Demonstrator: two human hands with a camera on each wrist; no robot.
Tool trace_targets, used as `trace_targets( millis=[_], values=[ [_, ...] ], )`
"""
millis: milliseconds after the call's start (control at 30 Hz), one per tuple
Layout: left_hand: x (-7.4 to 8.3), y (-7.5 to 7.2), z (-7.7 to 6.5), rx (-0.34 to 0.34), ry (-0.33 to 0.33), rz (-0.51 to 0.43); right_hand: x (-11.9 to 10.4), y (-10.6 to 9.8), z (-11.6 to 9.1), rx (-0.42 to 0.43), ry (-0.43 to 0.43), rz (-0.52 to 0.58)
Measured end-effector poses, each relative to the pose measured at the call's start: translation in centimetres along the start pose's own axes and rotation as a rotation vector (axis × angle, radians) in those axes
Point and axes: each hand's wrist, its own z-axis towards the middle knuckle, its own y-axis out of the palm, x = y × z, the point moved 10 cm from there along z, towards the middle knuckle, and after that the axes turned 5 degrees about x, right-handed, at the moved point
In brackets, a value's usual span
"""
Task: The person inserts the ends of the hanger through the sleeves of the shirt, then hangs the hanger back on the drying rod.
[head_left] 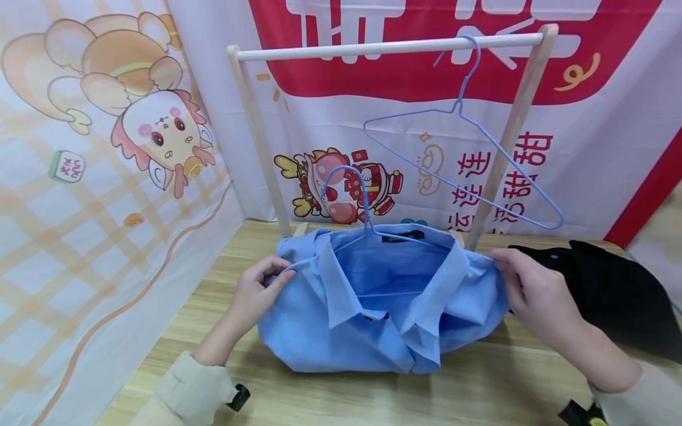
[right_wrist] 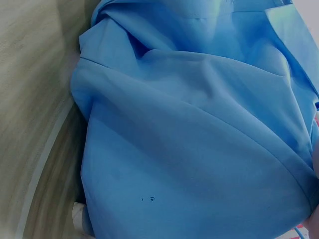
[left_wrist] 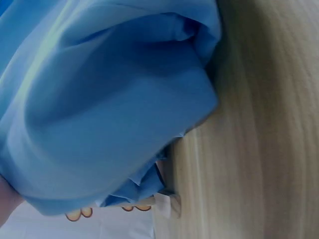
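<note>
Both hands, left [head_left: 259,290] and right [head_left: 533,290], pinch the light-blue collared cotton shirt [head_left: 373,313] shoulders over its blue wire hanger [head_left: 354,201]; hanging presumably requires lifting.

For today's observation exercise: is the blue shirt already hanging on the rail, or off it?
Off it. The blue shirt lies bunched on the table, a hanger inside its collar, hook free of the rail.

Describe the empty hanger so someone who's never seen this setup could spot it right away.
Find the wooden rack at the back of the table. The empty hanger hooks over its white top rail, tilted, near the right post. Unlike the other blue hanger, it carries no shirt.
</note>
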Motion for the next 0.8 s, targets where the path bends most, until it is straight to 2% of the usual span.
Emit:
trace_targets(
  millis=[167, 300, 533, 800],
  values=[
    [-1.2, -0.1, -0.1, -0.011, -0.082, -0.083, 0.7, -0.4, -0.1, 0.028, 0.053, 0.02],
    [-1.7, 0.0, 0.0, -0.037, -0.132, -0.095, 1.1, -0.4, 0.0, 0.03, 0.099, 0.039],
    [-1.7, -0.2, -0.1, -0.031, -0.153, -0.126, 1.7, -0.5, 0.0, 0.028, 0.168, 0.109],
    [-1.4, -1.6, -0.1, 0.044, -0.156, -0.185, 2.7, -1.1, 0.0, 0.055, 0.278, 0.165]
  ],
)
